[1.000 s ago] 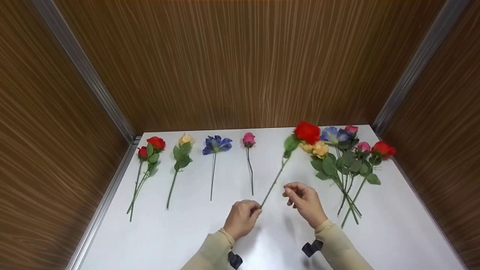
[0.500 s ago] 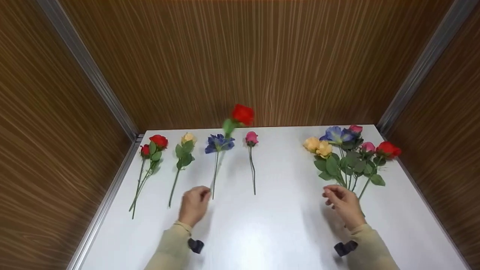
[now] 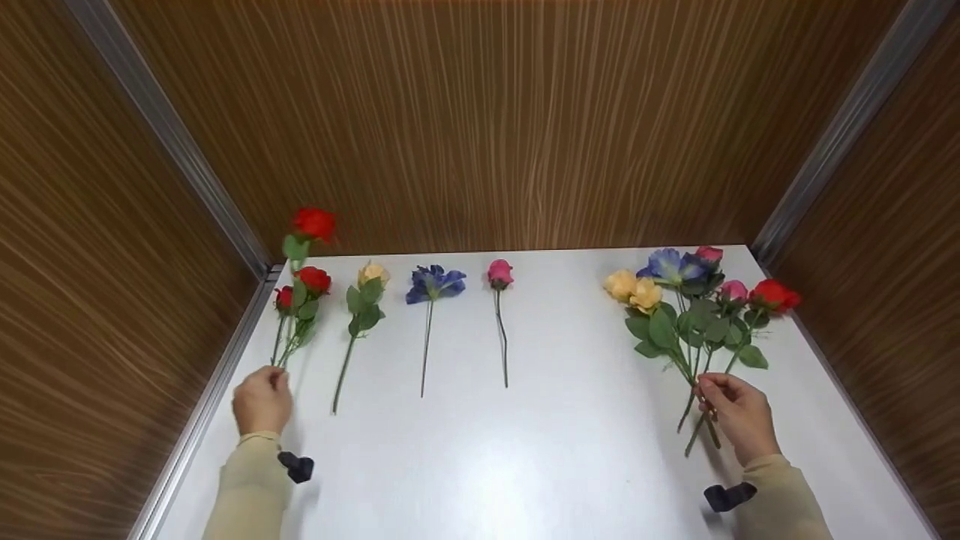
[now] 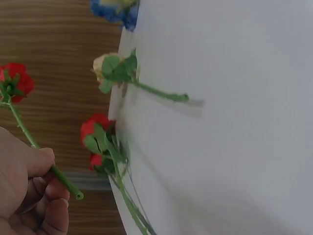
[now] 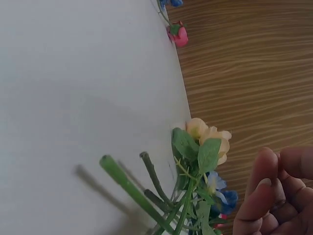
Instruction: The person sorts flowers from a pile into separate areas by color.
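Note:
My left hand [image 3: 271, 377] pinches the lower end of a red rose's stem [image 4: 62, 178] near the table's left edge. The red rose [image 3: 313, 223] stands upright above a pair of red roses [image 3: 313, 280] lying on the white table [image 3: 570, 427]. In the left wrist view the held bloom [image 4: 14, 83] is at the far left. My right hand [image 3: 709, 387] hovers with loosely curled fingers [image 5: 266, 191] over the stems of a mixed bunch [image 3: 697, 304] at the right. No stem shows between those fingers.
A yellow rose [image 3: 371, 275], a blue flower [image 3: 435, 283] and a pink bud [image 3: 499, 274] lie in a row, blooms toward the back wall. Wooden walls [image 3: 480, 127] close in the table at the back and both sides.
My left hand has carried the red rose from the table's middle to the far left, over the red pair. My right hand has moved right, to the bunch's stems.

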The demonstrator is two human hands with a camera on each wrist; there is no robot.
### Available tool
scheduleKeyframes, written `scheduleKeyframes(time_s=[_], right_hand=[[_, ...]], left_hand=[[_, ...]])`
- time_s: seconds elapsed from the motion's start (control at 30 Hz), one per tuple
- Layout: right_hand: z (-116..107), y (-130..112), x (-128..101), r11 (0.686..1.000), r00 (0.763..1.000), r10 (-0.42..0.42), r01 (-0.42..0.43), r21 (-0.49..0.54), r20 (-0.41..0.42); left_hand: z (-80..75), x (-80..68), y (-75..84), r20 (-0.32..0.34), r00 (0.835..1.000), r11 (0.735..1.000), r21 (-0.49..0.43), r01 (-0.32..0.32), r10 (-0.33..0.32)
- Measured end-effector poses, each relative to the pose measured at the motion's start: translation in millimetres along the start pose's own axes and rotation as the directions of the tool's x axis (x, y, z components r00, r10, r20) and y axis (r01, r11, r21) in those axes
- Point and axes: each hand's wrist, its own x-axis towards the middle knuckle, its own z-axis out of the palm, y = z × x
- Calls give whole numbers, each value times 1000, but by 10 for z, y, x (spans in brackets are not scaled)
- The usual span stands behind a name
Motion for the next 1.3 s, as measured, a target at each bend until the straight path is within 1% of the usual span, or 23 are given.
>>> scheduleKeyframes(time_s=[0.1, 0.17, 0.23, 0.37, 0.47, 0.67, 0.73, 0.8, 0.93, 1.0, 1.07, 1.17, 1.23, 1.3], right_hand=[[-15, 13, 7, 1000, 1000, 18, -18, 1, -5], [-24, 22, 7, 999, 999, 34, -35, -4, -5], [-31, 30, 3, 999, 999, 46, -46, -13, -3], [-42, 50, -6, 998, 998, 55, -55, -17, 4], [-49, 66, -12, 998, 998, 61, -61, -16, 11], [-60, 92, -15, 996, 996, 84, -84, -31, 8], [-67, 98, -15, 996, 996, 85, -85, -30, 6], [-76, 103, -12, 997, 997, 77, -77, -24, 5], [-91, 113, -5, 997, 997, 71, -71, -14, 0], [-96, 118, -5, 997, 997, 77, -77, -11, -5], [-99, 124, -7, 996, 996, 85, -85, -16, -8], [-103, 129, -9, 996, 996, 90, -91, -18, -16], [-106, 132, -10, 996, 996, 91, -92, -15, -18], [-108, 137, -7, 996, 996, 89, -89, 4, -24]], left_hand=[[-67, 75, -171, 11, 998, 997, 44, 60, -60], [-98, 96, -275, 33, 994, 992, 73, 102, -104], [-118, 94, -375, 68, 986, 984, 104, 143, -151], [-122, 55, -543, 136, 971, 972, 153, 177, -198], [-92, 15, -626, 167, 964, 970, 169, 177, -205], [-30, -75, -704, 179, 957, 967, 161, 199, -227], [-20, -103, -708, 182, 953, 965, 149, 218, -243], [-13, -126, -706, 198, 945, 962, 136, 235, -259], [5, -160, -694, 221, 937, 961, 117, 251, -271], [19, -173, -688, 210, 940, 962, 115, 249, -269], [32, -188, -682, 179, 948, 962, 120, 245, -263], [43, -199, -688, 146, 955, 962, 133, 238, -256], [39, -198, -701, 151, 956, 963, 132, 234, -253], [32, -195, -716, 177, 951, 965, 123, 233, -252]])
